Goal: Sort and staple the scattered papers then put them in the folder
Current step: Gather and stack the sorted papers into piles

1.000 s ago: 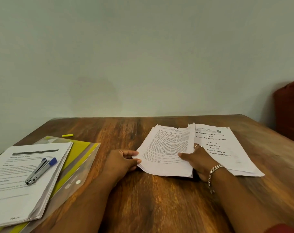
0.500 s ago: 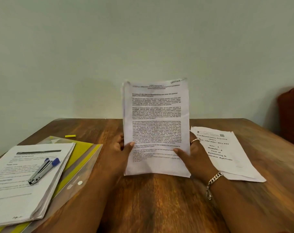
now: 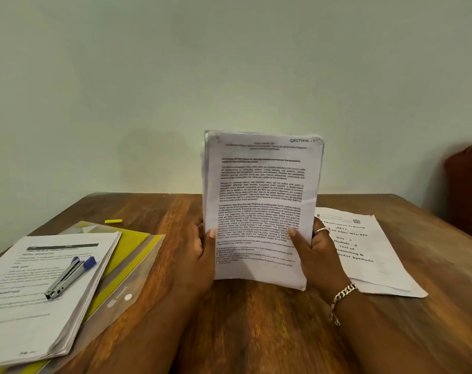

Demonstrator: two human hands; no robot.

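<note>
Head view: pale green wall (image 3: 229, 76) behind a brown wooden table (image 3: 256, 333); dark red chair or cushion (image 3: 467, 190) at far right, can't tell which.

Centre: a sheaf of printed pages (image 3: 262, 201) held upright, bottom edge on or just above the tabletop, hard to say which w/ the blur; "SECTION - 1" handwritten at its top right corner; the top sheet faces the camera, other sheets' edges show behind it on the left side. Left hand (image 3: 199, 255) grips the sheaf's lower left edge, thumb on the front, fingers curled round the back; right hand (image 3: 315, 255) grips the lower right edge the same way, thumb on the front; a ring (image 3: 322, 230) on one finger, chain bracelet (image 3: 342, 292) at the wrist.

Just right of the right hand, partly hidden behind it: a second set of sheets (image 3: 369, 252) lying flat on the table, bold title text reading "Reasoning &" and "Aptitude".

Left side: a thick paper stack (image 3: 35, 298) lies flat on a yellow and clear plastic folder (image 3: 129, 263), well apart from the hands; a stapler (image 3: 67, 276), silver w/ blue ends, rests on top of that stack; a small yellow object (image 3: 113, 221) lies on the table beyond the folder, near the wall.
</note>
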